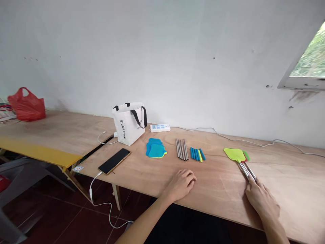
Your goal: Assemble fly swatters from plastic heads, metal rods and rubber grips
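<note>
Hands, two, bare. Right hand (264,198): back upward, fingers over the silver handles of a stack of fly swatters (235,154); the handles' lower ends are hidden beneath it, and whether it grips them or merely rests on them cannot be told. Left hand (181,184): half open, palm down on the tabletop near its front edge, fingers loosely bent, nothing visible between them.

Fly swatters, stacked, at the right of the work area: yellow-green head uppermost, red and green heads showing from beneath at the right; handles slant toward the right hand.

Loose swatter heads (156,150), blue, overlapping in a flat pile, a yellow-green edge showing below; placed in front of the tote bag.

Metal tubes (182,149), silver, in a row, beyond the left hand.

Handle grips (195,154), slim, blue with one yellow-green, side by side just right of the tubes.

Tote bag (129,125), white, black handles, upright near the wall (177,61).

Power strip (160,127), white, right of the bag; grey cord running along the wall.

Smartphone (114,161), black screen, at the table's left end, white charging cable (95,177) attached.

Plastic carrier bag (29,106), red, on the adjoining table (66,127).

Wooden tabletop (215,189), light brown, beneath all but the last bag.
</note>
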Available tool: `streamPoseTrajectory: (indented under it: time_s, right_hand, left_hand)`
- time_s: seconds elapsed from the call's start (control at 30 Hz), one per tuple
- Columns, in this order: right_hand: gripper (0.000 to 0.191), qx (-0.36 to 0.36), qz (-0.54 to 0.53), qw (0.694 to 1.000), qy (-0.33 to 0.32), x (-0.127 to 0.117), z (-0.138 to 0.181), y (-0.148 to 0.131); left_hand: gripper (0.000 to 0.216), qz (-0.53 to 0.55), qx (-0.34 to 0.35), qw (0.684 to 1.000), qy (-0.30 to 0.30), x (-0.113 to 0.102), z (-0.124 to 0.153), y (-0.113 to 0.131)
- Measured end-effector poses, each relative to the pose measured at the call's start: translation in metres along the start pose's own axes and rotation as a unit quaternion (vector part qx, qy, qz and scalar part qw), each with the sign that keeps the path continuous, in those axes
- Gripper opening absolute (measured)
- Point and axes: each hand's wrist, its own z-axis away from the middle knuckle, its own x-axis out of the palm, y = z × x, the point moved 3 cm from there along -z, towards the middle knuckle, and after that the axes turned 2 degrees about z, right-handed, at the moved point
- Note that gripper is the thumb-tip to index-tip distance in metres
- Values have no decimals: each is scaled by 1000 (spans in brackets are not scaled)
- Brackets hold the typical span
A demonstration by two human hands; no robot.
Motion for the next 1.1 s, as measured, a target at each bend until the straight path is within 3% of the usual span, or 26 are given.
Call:
streamPoseTrajectory:
  time_s: [0.53,0.7,0.83,0.97,1.1]
  right_hand:
    - [61,-38,-30,998,-32,20,-21,30]
    - [61,-61,-69,996,-4,28,-28,35]
    - [60,-40,-63,997,17,23,-27,35]
    - [57,-45,-44,995,77,-2,-18,15]
    - [59,-174,-104,977,63,-11,4,-42]
  left_hand:
    - [15,-8,1,1000,-2,0,0,0]
    - [15,-9,4,1000,3,0,0,1]
    - [16,-8,3,1000,-1,0,0,1]
    - [16,-6,3,1000,3,0,0,0]
    - [14,-5,7,1000,7,1,0,0]
